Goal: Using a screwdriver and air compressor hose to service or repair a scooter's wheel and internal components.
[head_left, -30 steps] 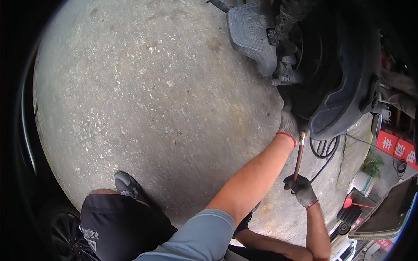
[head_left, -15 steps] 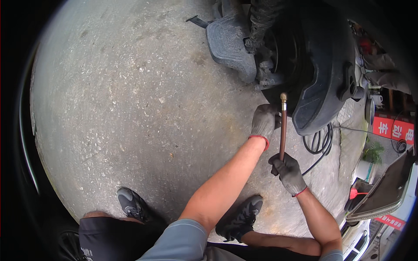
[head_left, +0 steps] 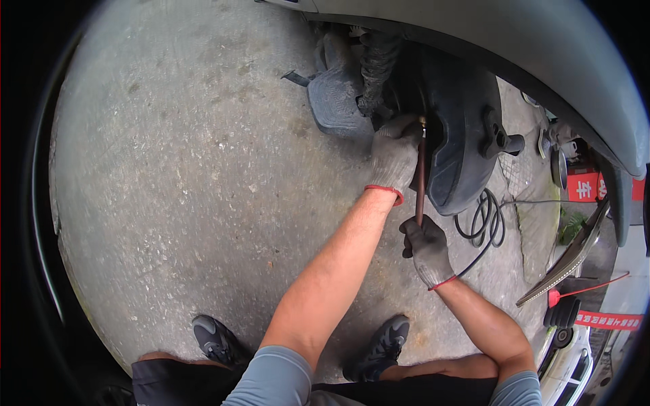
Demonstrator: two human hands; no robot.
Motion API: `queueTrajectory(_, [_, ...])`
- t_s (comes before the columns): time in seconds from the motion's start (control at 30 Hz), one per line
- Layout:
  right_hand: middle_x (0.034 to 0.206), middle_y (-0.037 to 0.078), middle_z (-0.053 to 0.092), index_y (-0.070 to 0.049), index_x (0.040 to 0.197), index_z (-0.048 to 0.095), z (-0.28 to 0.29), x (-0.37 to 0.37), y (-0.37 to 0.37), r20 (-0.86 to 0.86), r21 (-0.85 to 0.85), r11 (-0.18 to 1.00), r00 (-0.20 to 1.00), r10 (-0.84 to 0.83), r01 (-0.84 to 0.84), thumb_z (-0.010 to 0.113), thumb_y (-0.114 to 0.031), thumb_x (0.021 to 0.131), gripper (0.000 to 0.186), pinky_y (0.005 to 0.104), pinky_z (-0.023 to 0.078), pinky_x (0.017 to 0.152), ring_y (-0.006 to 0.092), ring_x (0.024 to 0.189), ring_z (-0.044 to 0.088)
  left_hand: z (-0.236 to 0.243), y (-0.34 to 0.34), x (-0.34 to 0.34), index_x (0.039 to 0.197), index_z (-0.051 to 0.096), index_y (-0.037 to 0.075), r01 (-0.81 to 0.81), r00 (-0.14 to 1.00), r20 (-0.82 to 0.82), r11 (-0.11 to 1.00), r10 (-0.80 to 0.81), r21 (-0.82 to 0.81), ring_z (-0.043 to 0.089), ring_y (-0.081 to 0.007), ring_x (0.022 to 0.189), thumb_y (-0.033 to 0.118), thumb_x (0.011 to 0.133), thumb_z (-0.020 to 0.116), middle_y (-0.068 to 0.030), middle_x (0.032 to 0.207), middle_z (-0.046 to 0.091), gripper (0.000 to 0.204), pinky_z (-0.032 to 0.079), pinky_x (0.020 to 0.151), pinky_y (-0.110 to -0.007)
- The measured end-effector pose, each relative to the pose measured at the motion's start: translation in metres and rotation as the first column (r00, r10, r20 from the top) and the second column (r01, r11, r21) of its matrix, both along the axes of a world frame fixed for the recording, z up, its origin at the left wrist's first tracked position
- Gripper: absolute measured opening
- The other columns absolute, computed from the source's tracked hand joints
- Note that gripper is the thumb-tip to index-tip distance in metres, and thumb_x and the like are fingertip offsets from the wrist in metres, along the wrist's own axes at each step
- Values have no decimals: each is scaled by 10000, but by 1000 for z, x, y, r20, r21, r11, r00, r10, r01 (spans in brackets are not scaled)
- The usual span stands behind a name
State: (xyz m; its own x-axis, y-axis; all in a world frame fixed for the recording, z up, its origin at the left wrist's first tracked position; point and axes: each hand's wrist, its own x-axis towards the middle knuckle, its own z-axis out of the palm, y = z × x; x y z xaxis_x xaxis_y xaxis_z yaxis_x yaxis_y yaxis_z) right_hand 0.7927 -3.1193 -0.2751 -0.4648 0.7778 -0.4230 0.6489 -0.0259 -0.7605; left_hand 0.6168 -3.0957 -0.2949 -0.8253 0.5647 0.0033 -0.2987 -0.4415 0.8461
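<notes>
My left hand (head_left: 396, 152), in a pale glove with a red cuff, is raised into the vehicle's underside, fingers curled beside the brass tip (head_left: 423, 123) of a brown tube; what they grip is unclear. My right hand (head_left: 423, 250), gloved dark and grey, is closed round the lower part of that brown tube (head_left: 420, 189). The tip sits at a dark opening beside a black curved plastic guard (head_left: 464, 142). Left of it are a grey plate-like part (head_left: 332, 101) and a dirty upright strut (head_left: 376, 64).
A grey body panel (head_left: 555, 40) arches overhead. A coiled black hose (head_left: 477, 227) lies on the speckled concrete floor (head_left: 189, 169). At the right are red signs (head_left: 582, 186), a plant (head_left: 572, 227) and a red long-handled tool (head_left: 555, 298). My shoes (head_left: 376, 348) show below.
Both hands have moved up and left in the picture with the brown tube, whose tip is now in among the parts beside my left hand. More body panel shows overhead.
</notes>
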Motion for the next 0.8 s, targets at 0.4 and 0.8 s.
queueTrajectory(0.4, [608, 5, 489, -36, 884, 578, 1, 0, -2, 39, 6, 1000, 999, 29, -30, 527, -221, 962, 208, 266, 393, 426, 98, 455, 465, 5, -1, -6, 1023, 690, 4, 49, 999, 5, 997, -49, -54, 610, -167, 815, 128, 849, 637, -100, 900, 676, 219, 469, 759, -289])
queueTrajectory(0.8, [584, -11, 419, -18, 913, 555, 15, -7, -14, -171, -451, 888, 969, -178, 84, 529, -257, 978, 249, 259, 318, 410, 83, 442, 371, 14, 8, -13, 924, 657, -14, 91, 994, -47, 972, -104, -215, 630, -384, 880, 177, 841, 526, -254, 904, 653, 247, 465, 754, -365])
